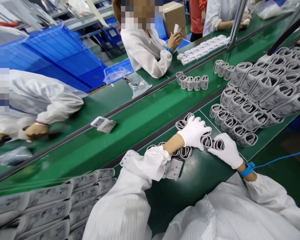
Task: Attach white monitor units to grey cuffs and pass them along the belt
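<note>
My left hand (195, 131), in a white glove, reaches across to a short row of rolled grey cuffs with printed faces. Its fingers curl over one rolled cuff (206, 142) at the row's near end. My right hand (227, 151), also gloved and with a blue wrist strap (247, 169), grips the neighbouring rolled cuff (218, 144) between thumb and fingers. More rolled cuffs (185, 152) stand under and beside my left forearm, partly hidden by it. A white plate-like part with small holes (174, 168) lies by my left sleeve.
Stacked rolled cuffs (262, 86) rise at the right; more cuffs (45, 196) fill the lower left. A green conveyor (145, 113) carries several rolls (190, 82) and a white device (103, 124). Co-workers sit opposite, near white parts in rows (205, 50). A blue cord (282, 160) trails from my right wrist.
</note>
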Motion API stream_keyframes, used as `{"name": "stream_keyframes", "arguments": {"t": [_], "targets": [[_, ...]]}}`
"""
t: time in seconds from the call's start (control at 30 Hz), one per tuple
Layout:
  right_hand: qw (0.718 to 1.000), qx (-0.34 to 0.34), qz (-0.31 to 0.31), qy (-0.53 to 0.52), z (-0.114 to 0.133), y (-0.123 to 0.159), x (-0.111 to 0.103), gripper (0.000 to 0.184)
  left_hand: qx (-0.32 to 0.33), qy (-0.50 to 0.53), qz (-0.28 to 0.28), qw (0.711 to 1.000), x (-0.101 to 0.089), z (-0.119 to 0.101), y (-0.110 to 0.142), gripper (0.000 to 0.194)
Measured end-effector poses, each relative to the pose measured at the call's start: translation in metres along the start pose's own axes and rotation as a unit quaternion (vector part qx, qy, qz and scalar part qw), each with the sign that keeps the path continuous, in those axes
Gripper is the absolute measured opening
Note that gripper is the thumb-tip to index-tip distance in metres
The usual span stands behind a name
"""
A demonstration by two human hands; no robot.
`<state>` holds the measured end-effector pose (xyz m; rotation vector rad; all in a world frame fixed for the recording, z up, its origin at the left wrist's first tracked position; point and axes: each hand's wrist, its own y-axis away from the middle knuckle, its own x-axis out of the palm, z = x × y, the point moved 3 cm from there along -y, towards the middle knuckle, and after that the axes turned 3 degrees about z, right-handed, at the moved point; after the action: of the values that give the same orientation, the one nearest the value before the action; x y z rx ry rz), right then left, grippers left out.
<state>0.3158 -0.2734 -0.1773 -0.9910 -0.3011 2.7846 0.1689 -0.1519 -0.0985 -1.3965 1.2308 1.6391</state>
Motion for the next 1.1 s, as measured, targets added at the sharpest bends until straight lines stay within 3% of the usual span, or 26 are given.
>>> {"name": "stream_keyframes", "arguments": {"t": [0.23, 0.33, 0.43, 0.53, 0.63, 0.7, 0.8, 0.87, 0.93, 1.0, 1.1], "targets": [[0.988, 0.015, -0.141, 0.068, 0.006, 0.026, 0.007, 0.022, -0.051, 0.02, -0.069, 0.996, 0.012, 0.011, 0.017, 0.081], [0.988, 0.038, -0.131, 0.068, -0.002, 0.028, -0.002, 0.023, -0.08, 0.027, -0.067, 0.994, 0.015, 0.017, 0.018, 0.077], [0.992, 0.048, -0.071, 0.089, -0.01, 0.023, -0.005, 0.045, -0.09, 0.025, -0.046, 0.995, 0.017, 0.023, 0.016, 0.082], [0.988, 0.023, -0.041, 0.146, -0.007, 0.013, -0.004, 0.062, -0.122, 0.019, -0.037, 0.992, 0.017, 0.025, 0.017, 0.1], [0.972, -0.008, -0.075, 0.222, 0.012, 0.005, -0.008, 0.046, -0.168, 0.029, -0.026, 0.985, 0.018, 0.024, 0.023, 0.115], [0.965, -0.025, -0.109, 0.235, 0.033, 0.001, -0.011, 0.04, -0.191, 0.04, -0.018, 0.981, 0.019, 0.023, 0.027, 0.109], [0.976, -0.04, -0.131, 0.168, 0.062, -0.006, -0.004, 0.05, -0.222, 0.049, -0.02, 0.974, 0.02, 0.023, 0.031, 0.093], [0.992, -0.021, -0.1, 0.075, 0.07, -0.015, 0.015, 0.057, -0.223, 0.046, -0.017, 0.974, 0.019, 0.026, 0.031, 0.084], [0.996, 0.043, -0.058, -0.048, 0.064, -0.026, 0.04, 0.063, -0.201, 0.041, -0.006, 0.979, 0.019, 0.032, 0.031, 0.083], [0.981, 0.107, -0.035, -0.155, 0.05, -0.035, 0.062, 0.061, -0.166, 0.035, 0.018, 0.985, 0.019, 0.041, 0.033, 0.085], [0.965, 0.121, -0.024, -0.231, 0.031, -0.044, 0.075, 0.054, -0.125, 0.03, 0.046, 0.991, 0.02, 0.057, 0.042, 0.076]]}}
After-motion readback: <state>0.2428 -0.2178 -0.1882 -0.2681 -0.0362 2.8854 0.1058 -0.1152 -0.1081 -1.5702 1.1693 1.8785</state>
